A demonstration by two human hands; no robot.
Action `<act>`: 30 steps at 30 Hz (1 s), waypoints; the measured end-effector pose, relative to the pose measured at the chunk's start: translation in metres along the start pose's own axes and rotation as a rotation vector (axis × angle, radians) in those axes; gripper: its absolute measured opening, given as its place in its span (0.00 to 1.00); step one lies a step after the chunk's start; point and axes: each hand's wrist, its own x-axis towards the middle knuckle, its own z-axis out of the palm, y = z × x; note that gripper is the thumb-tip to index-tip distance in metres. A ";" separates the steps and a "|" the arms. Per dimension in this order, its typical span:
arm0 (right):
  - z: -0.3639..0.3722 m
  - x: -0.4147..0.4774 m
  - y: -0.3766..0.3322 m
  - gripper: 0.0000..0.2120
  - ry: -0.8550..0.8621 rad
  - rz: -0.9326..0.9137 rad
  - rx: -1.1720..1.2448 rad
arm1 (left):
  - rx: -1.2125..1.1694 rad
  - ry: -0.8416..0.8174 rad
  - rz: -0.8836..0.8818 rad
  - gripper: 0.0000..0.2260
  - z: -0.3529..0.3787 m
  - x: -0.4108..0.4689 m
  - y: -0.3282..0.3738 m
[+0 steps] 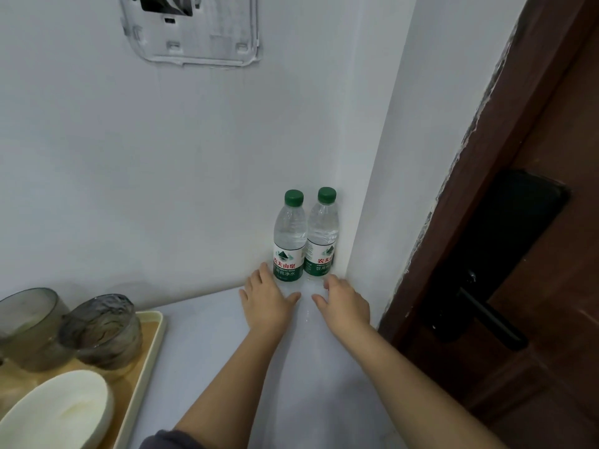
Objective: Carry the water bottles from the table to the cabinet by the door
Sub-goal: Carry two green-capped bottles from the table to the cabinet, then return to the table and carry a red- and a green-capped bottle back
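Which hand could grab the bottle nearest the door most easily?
Right. The right hand lies open just in front of the right bottle, on the side by the door; the left hand sits by the left bottle.

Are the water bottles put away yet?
Looks nearly done. The left bottle and right bottle stand upright in the corner of the cabinet top by the door. Nothing is in hand: the left hand and right hand are open near their bases. Left: drawing the hands back.
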 end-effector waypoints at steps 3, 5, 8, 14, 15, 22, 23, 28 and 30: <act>-0.004 -0.025 0.013 0.24 -0.014 -0.062 -0.113 | 0.132 0.005 -0.043 0.41 -0.004 -0.029 -0.009; -0.002 -0.045 0.023 0.27 -0.006 -0.130 -0.160 | 0.202 -0.018 -0.039 0.39 -0.008 -0.057 -0.015; 0.000 -0.073 0.034 0.32 -0.067 -0.207 -0.141 | 0.273 -0.070 -0.039 0.37 -0.015 -0.101 -0.022; -0.001 -0.128 0.049 0.34 -0.203 -0.405 -0.059 | 0.314 0.016 -0.021 0.39 -0.032 -0.197 -0.036; -0.002 -0.138 0.051 0.34 -0.223 -0.450 -0.053 | 0.326 0.046 -0.033 0.37 -0.033 -0.214 -0.039; 0.018 -0.195 0.055 0.35 -0.287 -0.811 -0.016 | 0.326 0.139 -0.280 0.35 -0.034 -0.330 -0.051; 0.022 -0.204 0.056 0.33 -0.287 -0.871 -0.001 | 0.322 0.155 -0.323 0.35 -0.035 -0.345 -0.052; 0.036 -0.251 0.050 0.32 -0.369 -1.137 -0.043 | 0.313 0.217 -0.616 0.36 -0.046 -0.424 -0.061; 0.042 -0.270 0.044 0.33 -0.441 -1.221 -0.128 | 0.337 0.204 -0.725 0.36 -0.046 -0.457 -0.068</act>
